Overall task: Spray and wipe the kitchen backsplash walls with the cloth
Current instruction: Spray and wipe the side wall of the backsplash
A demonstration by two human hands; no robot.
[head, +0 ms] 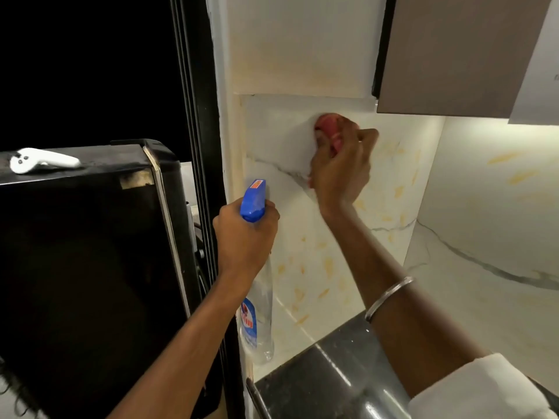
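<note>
My right hand [340, 167] presses a bunched red cloth [328, 125] against the upper part of the white marble backsplash [302, 237], just below the wall cabinet. The hand covers most of the cloth. My left hand [245, 237] grips the neck of a clear spray bottle [257, 316] with a blue trigger head [254, 201]. The bottle hangs upright near the left end of the backsplash, lower than the cloth. Yellowish streaks mark the marble below and to the right of the cloth.
A black fridge [90, 267] stands at the left with a white controller [39, 160] on top. A brown wall cabinet [453, 55] hangs at the upper right. A dark glossy countertop [332, 379] lies below. The backsplash turns a corner at the right [499, 192].
</note>
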